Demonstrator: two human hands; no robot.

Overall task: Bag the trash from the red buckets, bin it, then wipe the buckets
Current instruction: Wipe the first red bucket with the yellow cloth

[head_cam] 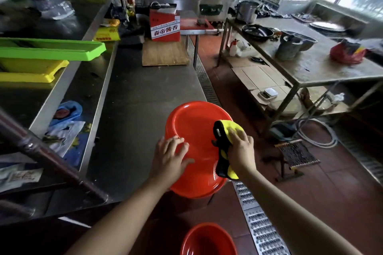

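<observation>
A: Where is the bucket; what are the hands doing?

B: The red bucket [199,147] sits at the corner of the steel counter [145,97], part of it overhanging the edge; the left hand [169,159] lies flat on it, fingers spread; the right hand [241,151] presses a yellow and black cloth [224,141] against it, fingers curled over the cloth.

A: What could go wrong?

B: A hard wipe toward the edge may tip it off, I think; it would drop toward the second red bucket [208,240] on the floor.

A: Anything in the way?

B: A floor drain grate [261,225] runs just beside; a small stool [294,155] stands near; the red carton [164,25] is well apart.
</observation>
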